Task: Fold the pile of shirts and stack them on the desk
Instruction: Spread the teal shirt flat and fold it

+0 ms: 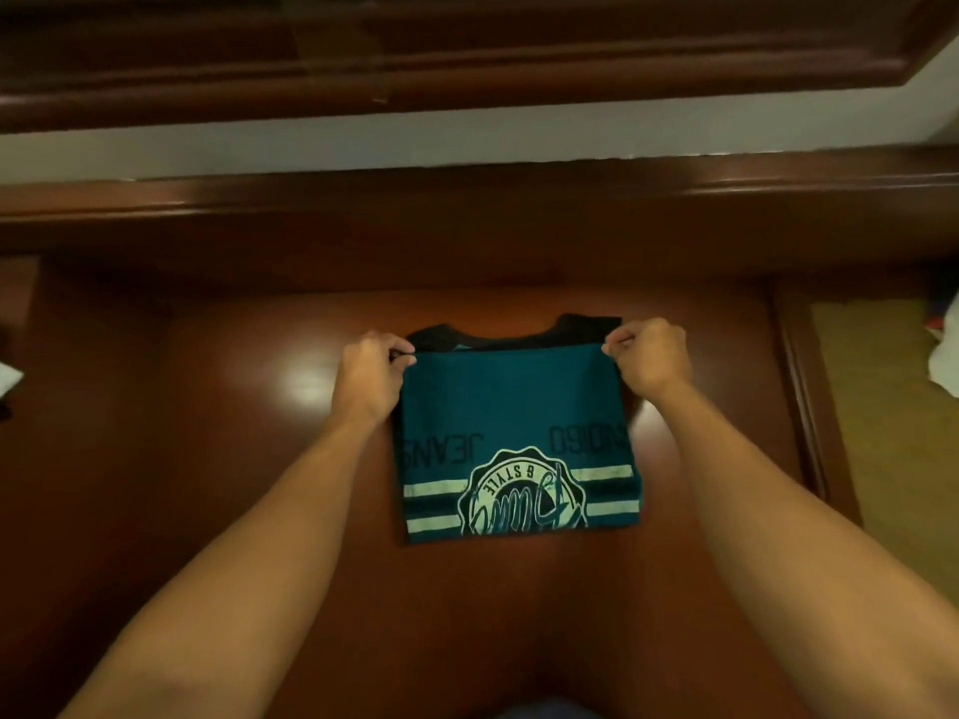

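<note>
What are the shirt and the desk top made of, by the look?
The teal shirt: soft matte knit, likely cotton jersey; it folds flat and its cream print looks cracked. The desk: dark reddish wood or veneer under glossy varnish; light glare shows beside the left hand.

Desk (pixel 207 407): dark red-brown wood w/ high-gloss varnish, smooth, bright glare spot just beside the shirt (pixel 511 402). Shirt: teal cloth, matt, soft knit look. Its collar (pixel 586 326): black cloth, also matt. Stripes (pixel 436 487) & round badge (pixel 524 490): cream print on the cloth, flat, cracked & patchy in places. Ledge (pixel 467 199) behind desk: same sort of wood, polished, rounded edge catches light. Wall (pixel 467 137): white, matt. Frame (pixel 467 54) above: dark wood, semi-gloss. Floor (pixel 882 407) at rt: tan, matt, material unclear.
</note>
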The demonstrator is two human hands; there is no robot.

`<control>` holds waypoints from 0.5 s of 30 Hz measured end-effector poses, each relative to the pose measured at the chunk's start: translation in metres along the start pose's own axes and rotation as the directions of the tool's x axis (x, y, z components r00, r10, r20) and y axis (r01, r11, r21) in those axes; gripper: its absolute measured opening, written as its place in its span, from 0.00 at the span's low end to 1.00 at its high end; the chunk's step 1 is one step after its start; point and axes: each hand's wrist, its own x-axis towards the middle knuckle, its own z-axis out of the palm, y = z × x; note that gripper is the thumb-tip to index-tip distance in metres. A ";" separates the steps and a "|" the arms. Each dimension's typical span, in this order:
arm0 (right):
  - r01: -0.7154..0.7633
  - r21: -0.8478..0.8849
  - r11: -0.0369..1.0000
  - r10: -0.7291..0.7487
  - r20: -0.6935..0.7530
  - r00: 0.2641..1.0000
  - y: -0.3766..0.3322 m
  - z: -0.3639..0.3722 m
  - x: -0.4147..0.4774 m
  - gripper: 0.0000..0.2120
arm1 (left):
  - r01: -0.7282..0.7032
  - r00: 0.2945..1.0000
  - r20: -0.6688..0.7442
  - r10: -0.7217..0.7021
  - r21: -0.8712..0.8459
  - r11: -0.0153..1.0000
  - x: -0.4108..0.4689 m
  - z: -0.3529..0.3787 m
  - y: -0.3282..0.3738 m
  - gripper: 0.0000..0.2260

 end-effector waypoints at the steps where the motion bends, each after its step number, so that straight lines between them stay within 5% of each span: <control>1: -0.018 0.000 1.000 0.018 -0.008 1.000 0.002 0.005 0.001 0.11 | -0.001 1.000 -0.002 0.001 0.014 1.000 0.000 0.003 -0.002 0.05; 4: -0.022 0.050 0.999 0.027 -0.114 0.993 0.007 0.015 -0.004 0.03 | -0.084 0.990 -0.102 0.096 0.117 0.990 -0.005 0.007 -0.007 0.08; 8: 0.137 -0.007 0.991 -0.134 -0.267 0.954 0.007 0.010 -0.037 0.04 | -0.487 0.851 -0.031 0.524 0.327 0.810 -0.015 0.007 -0.007 0.09; 10: 0.240 -0.086 0.967 -0.249 -0.114 0.962 0.008 0.014 -0.060 0.05 | -0.576 0.807 0.117 0.578 0.367 0.730 -0.023 0.010 -0.013 0.10; 13: 0.387 -0.341 0.857 -0.340 0.191 0.921 0.013 0.030 -0.100 0.20 | -0.511 0.858 0.171 0.485 0.382 0.770 -0.039 0.011 -0.027 0.15; 15: 0.439 -0.511 0.739 -0.360 0.251 0.898 0.019 0.041 -0.120 0.28 | -0.452 0.891 0.168 0.422 0.412 0.791 -0.050 0.009 -0.030 0.17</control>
